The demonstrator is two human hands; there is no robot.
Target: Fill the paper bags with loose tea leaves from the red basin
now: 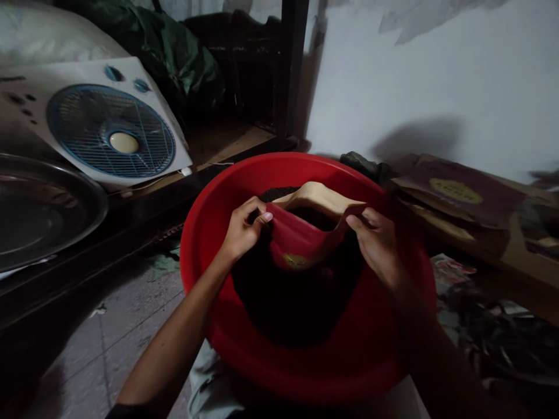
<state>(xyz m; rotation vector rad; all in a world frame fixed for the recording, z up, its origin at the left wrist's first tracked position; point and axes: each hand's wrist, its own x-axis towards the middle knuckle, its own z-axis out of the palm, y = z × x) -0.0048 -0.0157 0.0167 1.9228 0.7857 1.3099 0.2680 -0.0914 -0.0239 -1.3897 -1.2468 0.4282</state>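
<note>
A big red plastic basin point(209, 198) sits in front of me, holding a heap of dark loose material point(288, 308). Over the heap I hold a red paper bag point(297, 241) with a tan inside and a gold mark, its mouth pulled wide. My left hand point(242, 230) pinches the bag's left rim, thumb on top. My right hand point(378, 244) grips the right rim, fingers curled. Both forearms reach in from the bottom of the view.
A white box fan point(109, 131) with a blue grille leans at the left, beside a large metal tray point(43, 212). More dark red bags point(458, 195) lie stacked at the right on a low ledge. A dark wooden frame point(290, 70) stands behind the basin. Tiled floor lies at the lower left.
</note>
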